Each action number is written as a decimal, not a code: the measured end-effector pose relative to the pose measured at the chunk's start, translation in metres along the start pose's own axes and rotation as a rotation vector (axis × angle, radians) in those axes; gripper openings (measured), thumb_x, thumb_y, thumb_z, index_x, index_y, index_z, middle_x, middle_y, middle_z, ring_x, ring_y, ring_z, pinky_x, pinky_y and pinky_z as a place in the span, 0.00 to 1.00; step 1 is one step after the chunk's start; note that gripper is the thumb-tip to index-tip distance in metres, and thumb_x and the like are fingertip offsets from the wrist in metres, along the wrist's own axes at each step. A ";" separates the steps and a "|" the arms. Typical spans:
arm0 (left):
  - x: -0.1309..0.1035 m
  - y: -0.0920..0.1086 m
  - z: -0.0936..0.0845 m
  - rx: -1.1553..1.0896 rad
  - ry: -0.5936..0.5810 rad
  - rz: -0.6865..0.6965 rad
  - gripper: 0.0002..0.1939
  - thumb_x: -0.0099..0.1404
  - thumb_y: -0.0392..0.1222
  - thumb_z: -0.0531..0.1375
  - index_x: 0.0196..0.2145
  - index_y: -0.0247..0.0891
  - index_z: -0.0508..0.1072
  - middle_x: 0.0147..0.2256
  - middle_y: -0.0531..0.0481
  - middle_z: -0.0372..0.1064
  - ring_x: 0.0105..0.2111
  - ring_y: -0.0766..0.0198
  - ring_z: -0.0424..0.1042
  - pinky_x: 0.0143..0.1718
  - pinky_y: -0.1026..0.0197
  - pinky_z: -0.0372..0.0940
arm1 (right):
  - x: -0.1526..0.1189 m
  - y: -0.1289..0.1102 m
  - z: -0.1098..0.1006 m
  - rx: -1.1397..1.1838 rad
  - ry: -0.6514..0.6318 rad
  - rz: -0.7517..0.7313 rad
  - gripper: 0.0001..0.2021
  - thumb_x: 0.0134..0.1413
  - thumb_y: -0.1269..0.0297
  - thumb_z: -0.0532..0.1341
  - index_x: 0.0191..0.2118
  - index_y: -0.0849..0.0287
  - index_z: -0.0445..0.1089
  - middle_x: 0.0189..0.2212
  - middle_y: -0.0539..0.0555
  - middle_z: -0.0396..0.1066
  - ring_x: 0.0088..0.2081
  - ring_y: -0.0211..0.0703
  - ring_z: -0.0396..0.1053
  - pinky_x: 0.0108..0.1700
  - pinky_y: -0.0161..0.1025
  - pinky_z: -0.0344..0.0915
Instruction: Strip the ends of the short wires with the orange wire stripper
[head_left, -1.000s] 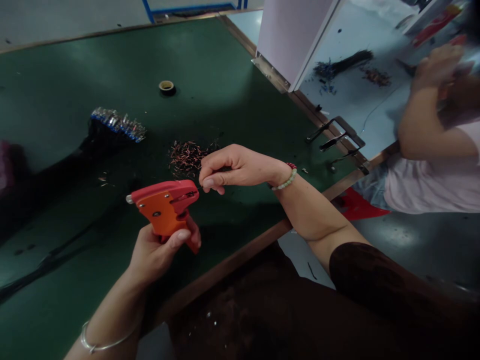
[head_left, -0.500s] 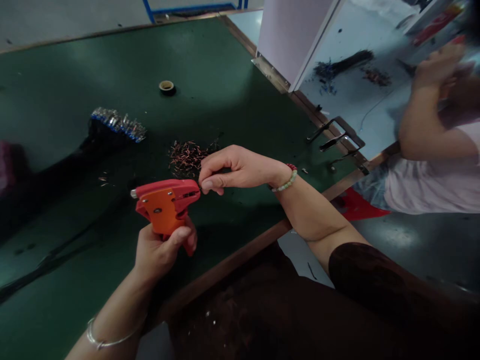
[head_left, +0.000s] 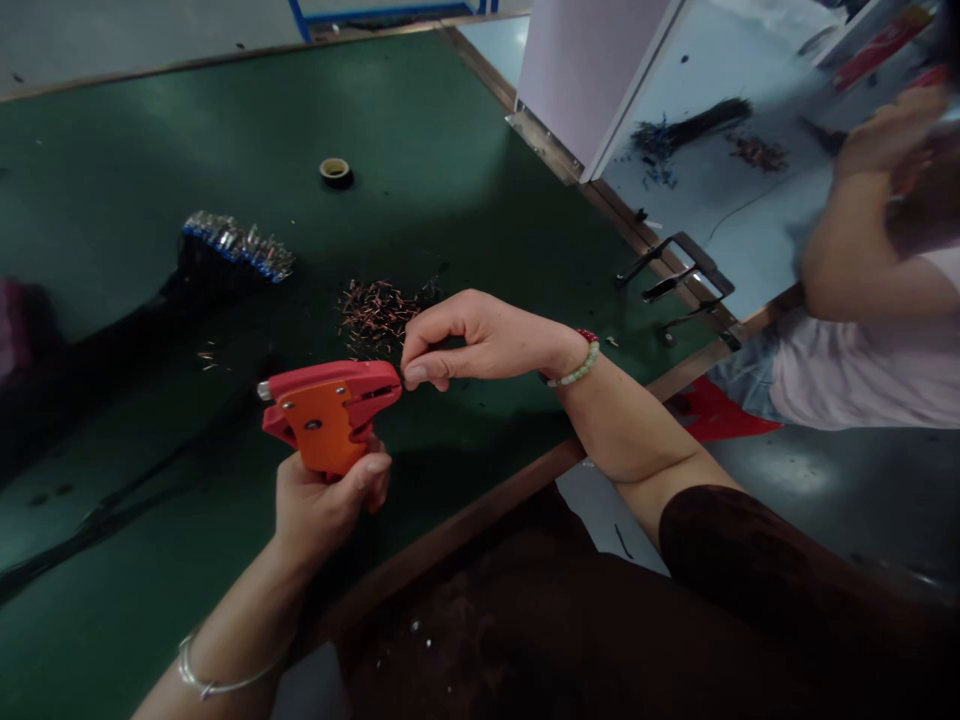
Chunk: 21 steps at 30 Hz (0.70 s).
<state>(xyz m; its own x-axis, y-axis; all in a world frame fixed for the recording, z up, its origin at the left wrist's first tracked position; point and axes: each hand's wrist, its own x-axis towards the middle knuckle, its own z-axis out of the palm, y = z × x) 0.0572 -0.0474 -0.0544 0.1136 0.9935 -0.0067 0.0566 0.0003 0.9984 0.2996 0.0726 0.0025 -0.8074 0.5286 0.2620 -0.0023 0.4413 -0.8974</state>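
My left hand (head_left: 330, 495) is wrapped round the grip of a red and orange hand tool (head_left: 326, 425), whose jaws point right. At the tip of those jaws, my right hand (head_left: 469, 340) is pinched, thumb against fingers; what it holds is too small to name. Beyond my right fingers a pile of short copper-coloured wire bits (head_left: 379, 312) lies on the green table (head_left: 420, 120). To the left rests a thick bundle of black wires (head_left: 202, 265) with blue and silvery ends.
A tape roll (head_left: 335, 173) sits farther back. A black metal frame (head_left: 686, 270) stands at the table's right edge, near a pale upright panel (head_left: 592, 70). At the right another person (head_left: 862, 250) works beside a second wire bundle (head_left: 697, 125).
The tool in my left hand has tilted slightly and its rear trigger part sits a little differently. My right hand stays pinched at the jaws, almost unmoved.
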 end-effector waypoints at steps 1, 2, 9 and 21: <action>0.000 0.000 0.001 -0.008 -0.002 0.002 0.21 0.63 0.53 0.71 0.23 0.38 0.71 0.15 0.54 0.65 0.14 0.65 0.65 0.16 0.63 0.60 | 0.000 0.000 0.000 -0.004 -0.002 0.002 0.15 0.69 0.57 0.64 0.40 0.67 0.77 0.28 0.50 0.73 0.31 0.32 0.70 0.37 0.29 0.64; 0.000 0.001 0.001 -0.012 -0.003 0.003 0.20 0.63 0.54 0.71 0.24 0.38 0.71 0.15 0.54 0.65 0.14 0.65 0.65 0.16 0.63 0.60 | 0.000 -0.001 0.000 -0.009 -0.006 0.004 0.15 0.69 0.56 0.64 0.40 0.67 0.77 0.28 0.50 0.73 0.31 0.32 0.70 0.37 0.29 0.64; -0.001 0.007 0.006 -0.004 0.029 -0.038 0.21 0.62 0.55 0.71 0.25 0.38 0.72 0.15 0.54 0.65 0.15 0.65 0.65 0.17 0.62 0.60 | 0.000 0.002 0.000 -0.019 0.015 0.008 0.15 0.69 0.57 0.65 0.40 0.67 0.77 0.27 0.50 0.73 0.30 0.31 0.70 0.36 0.28 0.63; 0.009 0.000 -0.009 -0.063 -0.211 -0.031 0.15 0.71 0.53 0.64 0.39 0.37 0.76 0.30 0.48 0.77 0.29 0.58 0.78 0.33 0.57 0.75 | 0.003 0.008 0.001 -0.030 0.128 -0.002 0.07 0.66 0.66 0.66 0.38 0.66 0.76 0.30 0.49 0.75 0.30 0.30 0.71 0.35 0.28 0.65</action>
<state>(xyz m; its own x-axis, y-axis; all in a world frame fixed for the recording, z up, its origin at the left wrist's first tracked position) 0.0496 -0.0378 -0.0539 0.3182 0.9471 -0.0423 0.0020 0.0439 0.9990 0.2966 0.0767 -0.0045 -0.7256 0.6151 0.3085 0.0155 0.4627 -0.8864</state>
